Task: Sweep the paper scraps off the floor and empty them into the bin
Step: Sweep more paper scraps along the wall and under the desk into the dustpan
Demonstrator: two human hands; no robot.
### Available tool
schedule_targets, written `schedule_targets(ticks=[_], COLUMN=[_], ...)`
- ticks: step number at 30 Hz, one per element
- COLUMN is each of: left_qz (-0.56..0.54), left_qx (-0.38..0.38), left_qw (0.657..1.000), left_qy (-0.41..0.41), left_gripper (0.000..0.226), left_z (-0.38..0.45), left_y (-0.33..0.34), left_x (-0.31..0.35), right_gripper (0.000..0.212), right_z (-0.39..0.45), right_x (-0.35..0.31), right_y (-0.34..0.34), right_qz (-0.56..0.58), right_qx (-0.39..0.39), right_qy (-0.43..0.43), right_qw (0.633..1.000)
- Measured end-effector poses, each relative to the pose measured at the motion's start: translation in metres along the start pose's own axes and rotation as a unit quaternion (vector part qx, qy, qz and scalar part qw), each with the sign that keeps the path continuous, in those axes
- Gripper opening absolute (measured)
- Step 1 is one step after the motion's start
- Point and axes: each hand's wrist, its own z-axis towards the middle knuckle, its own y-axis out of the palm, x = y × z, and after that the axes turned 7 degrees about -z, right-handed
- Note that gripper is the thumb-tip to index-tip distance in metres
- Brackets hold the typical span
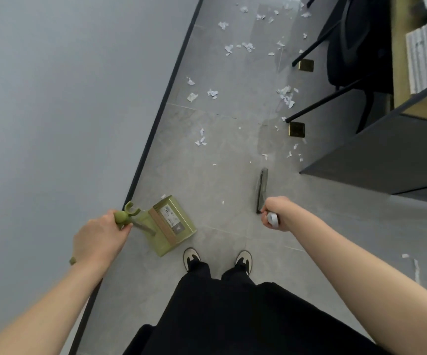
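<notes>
Left hand [99,234] gripping dustpan [172,225] handle, pan parked at 9 o'clock ready to catch, right hand [274,213] gripping broom [262,189], reaching toward scraps [212,93] at 12.

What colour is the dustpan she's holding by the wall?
The dustpan is olive green with a label stuck inside it, seen clearly in the head view.
</notes>
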Motion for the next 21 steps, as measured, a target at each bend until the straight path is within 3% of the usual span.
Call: schedule_targets(ticks=[6, 13, 21], left_qz=[-0.005, -0.024, -0.022], left_qx=[-0.005, -0.006, -0.012], left_qw=[1.0, 0.999, 0.998], left_qy=[-0.014, -0.033, -0.051], left_gripper=[0.034, 0.028, 0.028], left_z=[0.011, 0.012, 0.011], left_y=[-0.008, -0.012, -0.014], left_x=[-0.046, -0.083, -0.104], right_gripper=[0.015, 0.007, 0.014], right_z=[-0.016, -0.021, -0.038], right_x=[0.008, 0.004, -0.012], right_y=[0.072, 0.102, 0.138], right_qz=[0.013, 0.116, -0.063], right_qx=[-0.068, -0.161, -0.16], right_qy=[0.023, 0.001, -0.021], right_qw=[0.997, 0.98, 0.985])
